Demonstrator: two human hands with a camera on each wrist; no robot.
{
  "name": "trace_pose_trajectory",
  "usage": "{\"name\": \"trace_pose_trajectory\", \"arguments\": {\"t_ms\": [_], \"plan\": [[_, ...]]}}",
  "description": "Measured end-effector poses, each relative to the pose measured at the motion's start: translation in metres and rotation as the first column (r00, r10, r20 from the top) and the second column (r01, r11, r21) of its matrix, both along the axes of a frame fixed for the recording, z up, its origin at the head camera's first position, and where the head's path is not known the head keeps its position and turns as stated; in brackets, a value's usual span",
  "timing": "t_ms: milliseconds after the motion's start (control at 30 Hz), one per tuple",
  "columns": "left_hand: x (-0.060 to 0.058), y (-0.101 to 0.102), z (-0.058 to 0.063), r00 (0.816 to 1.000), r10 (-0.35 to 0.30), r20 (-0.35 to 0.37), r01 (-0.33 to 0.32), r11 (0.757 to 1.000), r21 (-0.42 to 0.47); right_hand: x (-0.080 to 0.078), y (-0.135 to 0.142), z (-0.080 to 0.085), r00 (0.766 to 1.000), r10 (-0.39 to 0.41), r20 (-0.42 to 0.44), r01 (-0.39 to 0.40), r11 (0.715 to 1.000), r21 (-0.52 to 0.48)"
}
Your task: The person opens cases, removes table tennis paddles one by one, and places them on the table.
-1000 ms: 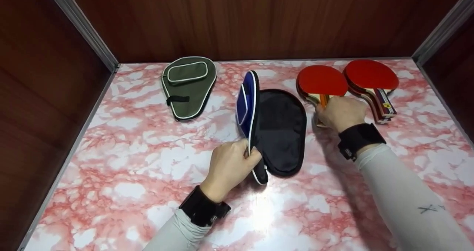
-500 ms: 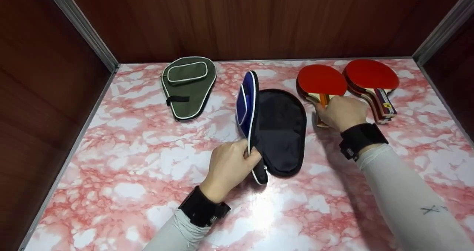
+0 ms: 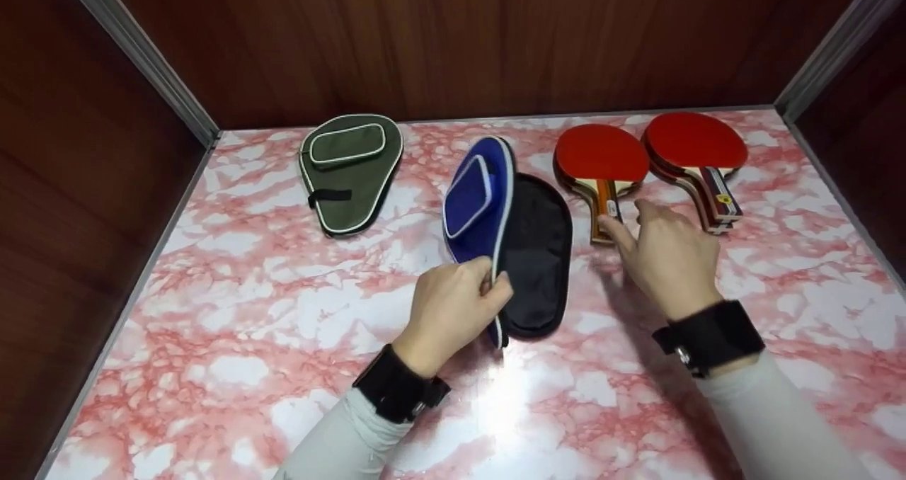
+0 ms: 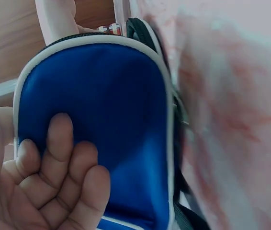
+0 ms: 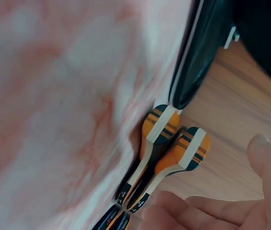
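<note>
My left hand (image 3: 456, 306) pinches the edge of the raised blue flap of a table tennis bat case (image 3: 481, 190) between thumb and fingers. The flap has white piping and a small pocket, and its black inner half (image 3: 534, 253) lies on the table to the right. In the left wrist view, the curled fingers (image 4: 59, 143) lie against the blue cloth. My right hand (image 3: 669, 257) is just off the handle of a stacked pair of red table tennis bats (image 3: 601, 153), thumb and fingers spread. Two orange handle ends (image 5: 160, 124) show in the right wrist view.
More stacked red bats (image 3: 697, 140), with dark striped handles, lie at the right. An olive green bat case (image 3: 350, 175) with a black strap lies at the back left. Wooden panels (image 3: 460, 41) wall in the marbled table (image 3: 241, 310) at the back and sides.
My right hand has let go of the bat handle, drawn back towards me and spread its fingers. The blue flap has tilted further left in my left hand. The head view has shifted slightly.
</note>
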State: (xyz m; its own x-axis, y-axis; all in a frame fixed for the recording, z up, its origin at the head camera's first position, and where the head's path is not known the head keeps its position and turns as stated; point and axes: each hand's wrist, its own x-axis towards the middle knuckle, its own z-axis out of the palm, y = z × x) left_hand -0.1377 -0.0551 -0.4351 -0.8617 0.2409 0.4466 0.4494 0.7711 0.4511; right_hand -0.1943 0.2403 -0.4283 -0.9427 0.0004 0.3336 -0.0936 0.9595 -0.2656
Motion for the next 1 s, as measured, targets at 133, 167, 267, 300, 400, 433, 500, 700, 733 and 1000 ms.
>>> {"name": "trace_pose_trajectory", "arguments": {"t_ms": [133,167,267,300,400,433,500,700,733,1000], "plan": [[-0.008,0.015,0.002,1.0,0.004,-0.004,-0.004,0.996,-0.085,0.007,-0.002,-0.003,0.999,0.029,-0.024,-0.031,0.998,-0.047],[-0.01,0.019,0.002,1.0,0.006,-0.002,-0.007,0.995,-0.1,0.009,-0.002,-0.004,0.999,0.039,-0.026,-0.04,0.998,-0.058],[-0.014,0.03,0.002,1.0,0.008,0.011,-0.006,0.989,-0.15,0.012,-0.004,-0.005,0.997,0.063,-0.035,-0.066,0.994,-0.085],[-0.016,0.033,0.002,1.0,0.008,0.018,-0.005,0.986,-0.165,0.013,-0.004,-0.006,0.997,0.068,-0.037,-0.072,0.993,-0.096],[-0.02,0.044,0.002,0.999,0.005,0.05,0.006,0.976,-0.218,0.014,-0.004,-0.008,0.997,0.072,-0.04,-0.076,0.99,-0.121],[-0.021,0.047,0.002,0.998,0.004,0.057,0.01,0.972,-0.235,0.014,-0.004,-0.01,0.996,0.073,-0.041,-0.078,0.988,-0.131],[-0.023,0.054,0.002,0.997,0.008,0.076,0.013,0.962,-0.271,0.014,-0.003,-0.012,0.996,0.074,-0.042,-0.079,0.987,-0.14],[-0.028,0.065,-0.005,0.995,0.019,0.099,0.016,0.941,-0.339,0.013,-0.006,-0.015,0.994,0.089,-0.06,-0.097,0.984,-0.151],[-0.029,0.066,-0.006,0.995,0.018,0.099,0.018,0.938,-0.346,0.012,-0.007,-0.016,0.994,0.091,-0.067,-0.1,0.983,-0.152],[-0.034,0.077,-0.013,0.995,0.011,0.097,0.028,0.919,-0.392,0.01,-0.007,-0.019,0.987,0.118,-0.112,-0.134,0.98,-0.15]]}}
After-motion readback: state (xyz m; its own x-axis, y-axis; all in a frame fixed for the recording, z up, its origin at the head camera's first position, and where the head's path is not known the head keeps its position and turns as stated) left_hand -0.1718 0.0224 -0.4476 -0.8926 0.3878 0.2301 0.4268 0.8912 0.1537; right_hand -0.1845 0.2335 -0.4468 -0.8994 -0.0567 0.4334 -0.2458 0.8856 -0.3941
